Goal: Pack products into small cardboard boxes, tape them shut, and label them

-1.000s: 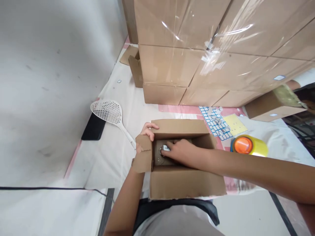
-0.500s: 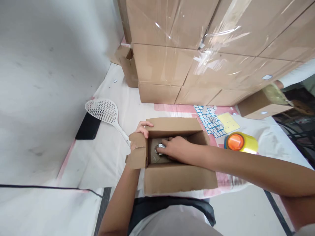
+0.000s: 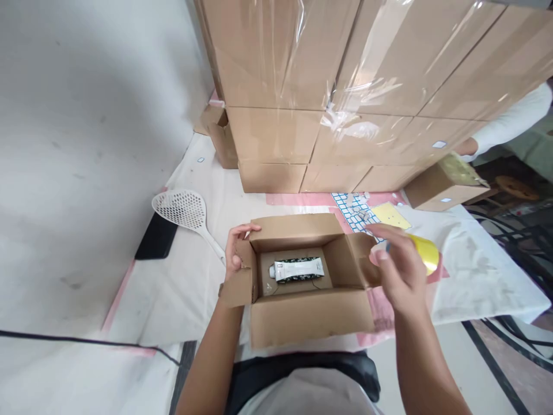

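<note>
An open cardboard box [image 3: 311,316] stands before me with its flaps folded out. On its floor lies a white pack [image 3: 298,269] with black patterned edges and a cap-like left end; whether it is a tube or a carton I cannot tell. My left hand [image 3: 236,249] grips the box by its left end, at the short flap. My right hand [image 3: 400,265], slightly blurred, is over the right short flap [image 3: 363,258] with thumb and fingers apart, holding nothing visible. Whether it touches that flap is unclear.
Stacked taped cartons [image 3: 276,135] form a wall behind. A white perforated racket-shaped swatter [image 3: 184,210] overlaps a black flat object [image 3: 156,237] at left. Yellow tape [image 3: 425,253], a yellow sheet [image 3: 391,215] and blue-edged labels [image 3: 356,214] lie right. A co-worker's hand [image 3: 467,147] is by another box [image 3: 443,187].
My right hand has let go of the white pack, come out of the box and moved right to the right flap. My left hand remains at the left end.
</note>
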Available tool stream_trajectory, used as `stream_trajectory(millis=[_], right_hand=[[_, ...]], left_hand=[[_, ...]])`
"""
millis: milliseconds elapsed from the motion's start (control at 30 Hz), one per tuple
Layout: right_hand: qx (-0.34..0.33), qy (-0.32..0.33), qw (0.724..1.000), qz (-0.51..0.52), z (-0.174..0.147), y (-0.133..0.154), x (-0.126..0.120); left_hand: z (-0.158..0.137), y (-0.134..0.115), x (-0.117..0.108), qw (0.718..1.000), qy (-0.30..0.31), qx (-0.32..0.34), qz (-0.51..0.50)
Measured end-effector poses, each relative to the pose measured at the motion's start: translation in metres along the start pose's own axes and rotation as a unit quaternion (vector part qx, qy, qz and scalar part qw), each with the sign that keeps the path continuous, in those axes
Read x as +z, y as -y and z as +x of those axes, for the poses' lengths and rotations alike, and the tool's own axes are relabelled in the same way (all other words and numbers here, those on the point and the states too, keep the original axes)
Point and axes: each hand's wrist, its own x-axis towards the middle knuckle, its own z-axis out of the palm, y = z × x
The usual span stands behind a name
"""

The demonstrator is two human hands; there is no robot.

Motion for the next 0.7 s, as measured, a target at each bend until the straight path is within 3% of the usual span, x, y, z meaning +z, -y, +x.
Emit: stream_trajectory(millis=[33, 67, 133, 200, 333, 500, 633, 700], right_hand=[[0.057, -0.091, 0.994, 0.003, -0.017, -0.016, -0.007], [0.126, -0.125, 0.983, 0.045, -0.033, -0.031, -0.012], [0.228, -0.123, 0.951, 0.169, -0.061, -0.055, -0.011], [0.272, -0.094, 0.926, 0.246, -0.078, -0.064, -0.002], [0.227, -0.092, 0.923, 0.297, -0.073, -0.044, 0.020], [0.134, 0.039, 0.943, 0.303, -0.043, -0.023, 0.028], [0.133, 0.019, 0.942, 0.308, -0.040, -0.025, 0.030], [0.141, 0.014, 0.938, 0.316, -0.044, -0.025, 0.031]], left_hand=[[0.000, 0.004, 0.002, 1.000, -0.022, 0.005, -0.007], [0.000, 0.010, 0.004, 0.999, -0.042, 0.009, -0.013], [0.000, 0.022, 0.008, 0.996, -0.083, 0.021, -0.025], [0.002, 0.030, 0.013, 0.991, -0.118, 0.039, -0.042], [0.004, 0.027, 0.027, 0.986, -0.143, 0.037, -0.082], [0.001, 0.010, 0.031, 0.982, -0.148, -0.003, -0.115], [-0.002, 0.013, 0.018, 0.982, -0.095, -0.058, -0.150], [-0.003, 0.015, 0.015, 0.981, -0.098, -0.062, -0.155]])
